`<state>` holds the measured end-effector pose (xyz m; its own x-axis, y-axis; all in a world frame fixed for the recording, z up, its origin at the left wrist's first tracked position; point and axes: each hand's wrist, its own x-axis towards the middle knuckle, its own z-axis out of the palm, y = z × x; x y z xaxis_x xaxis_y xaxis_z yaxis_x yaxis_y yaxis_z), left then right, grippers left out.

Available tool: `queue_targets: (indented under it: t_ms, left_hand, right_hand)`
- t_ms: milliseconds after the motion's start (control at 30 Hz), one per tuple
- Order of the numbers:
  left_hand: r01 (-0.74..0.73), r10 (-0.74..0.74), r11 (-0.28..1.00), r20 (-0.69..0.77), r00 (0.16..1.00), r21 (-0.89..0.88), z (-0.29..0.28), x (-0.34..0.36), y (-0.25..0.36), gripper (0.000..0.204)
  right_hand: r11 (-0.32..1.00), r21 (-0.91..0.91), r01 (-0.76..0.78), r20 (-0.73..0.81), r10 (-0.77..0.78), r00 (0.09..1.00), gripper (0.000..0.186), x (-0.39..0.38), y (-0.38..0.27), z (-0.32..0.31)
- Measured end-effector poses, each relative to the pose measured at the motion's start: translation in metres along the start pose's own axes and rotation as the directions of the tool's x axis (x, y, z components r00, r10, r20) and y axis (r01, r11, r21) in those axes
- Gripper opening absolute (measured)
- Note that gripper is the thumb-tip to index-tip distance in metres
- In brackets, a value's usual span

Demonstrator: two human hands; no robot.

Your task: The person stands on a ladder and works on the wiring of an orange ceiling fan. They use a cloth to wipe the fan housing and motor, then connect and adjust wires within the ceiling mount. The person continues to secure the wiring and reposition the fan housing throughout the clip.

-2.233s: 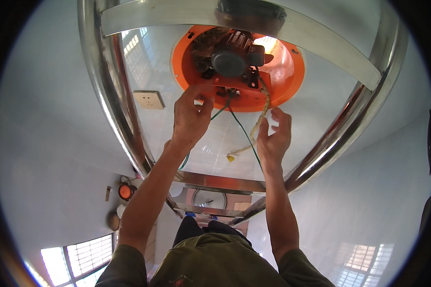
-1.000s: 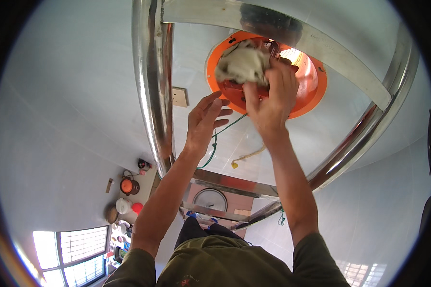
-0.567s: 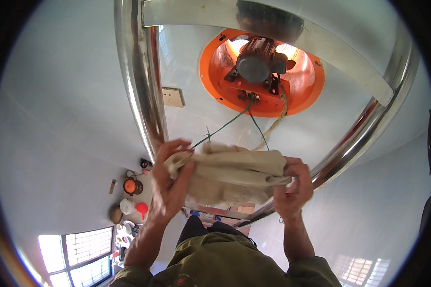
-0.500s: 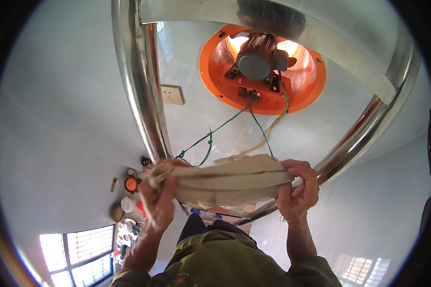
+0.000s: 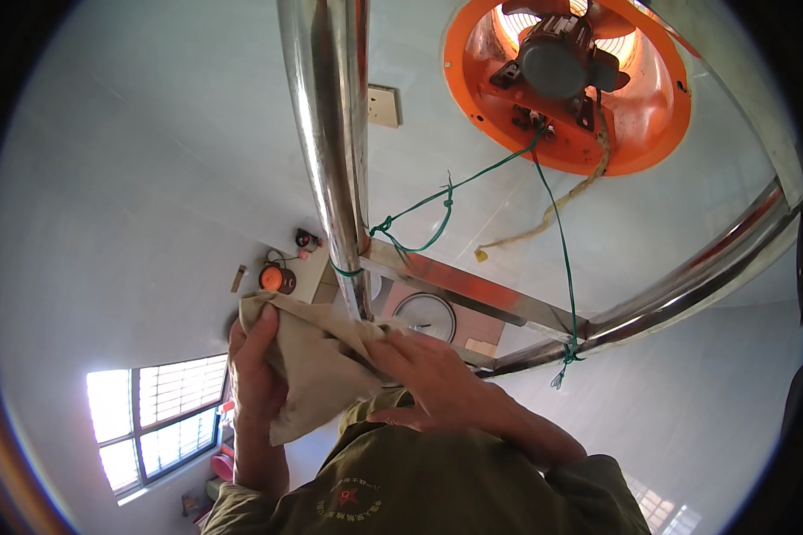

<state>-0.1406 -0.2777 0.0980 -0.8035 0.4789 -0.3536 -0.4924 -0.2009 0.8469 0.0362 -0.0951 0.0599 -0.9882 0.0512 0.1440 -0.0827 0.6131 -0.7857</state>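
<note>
In the head view, the left hand [image 5: 257,383] is pinching the tan cloth [image 5: 317,366] at seven o'clock, which is looking only partly folded, its bottom corner hanging loose, while the right hand [image 5: 433,374] is touching it, grip too blurry to tell.

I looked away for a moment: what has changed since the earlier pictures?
The cloth has come away from the motor, was stretched wide, and is now at the person's left, gripped by the left hand. The right hand, which pinched its other end, now lies flatter against it. The view has turned too. The motor stays in its orange housing, green cord below.
</note>
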Motion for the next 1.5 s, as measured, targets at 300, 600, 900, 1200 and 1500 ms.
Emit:
queue_targets:
  t_ms: [300,600,900,1200,1500]
  left_hand:
    - [-0.315,0.288,0.949,0.325,0.901,0.032,0.031,0.011,-0.011,0.074]
    - [-0.755,0.224,0.029,0.731,0.644,0.656,0.066,0.054,-0.047,0.041]
    - [-0.671,0.151,-0.392,0.764,0.627,0.629,0.106,0.09,-0.069,0.043]
    - [-0.712,0.06,-0.291,0.754,0.654,0.64,0.138,0.075,-0.005,0.044]
    - [-0.903,0.655,0.421,0.661,0.367,0.084,0.27,0.172,-0.02,0.031]
  right_hand:
    - [0.949,0.313,0.02,-0.396,0.112,0.911,0.029,0.045,0.022,-0.008]
    - [0.927,0.061,-0.369,-0.348,0.367,0.863,0.034,0.093,0.058,-0.074]
    - [0.968,-0.208,-0.137,-0.788,-0.083,0.61,0.026,0.062,0.055,-0.171]
    - [0.7,-0.576,-0.422,-0.785,-0.328,0.526,0.049,0.1,0.08,-0.267]
    - [0.816,-0.033,-0.577,-0.862,0.269,0.429,0.082,0.133,0.124,-0.344]
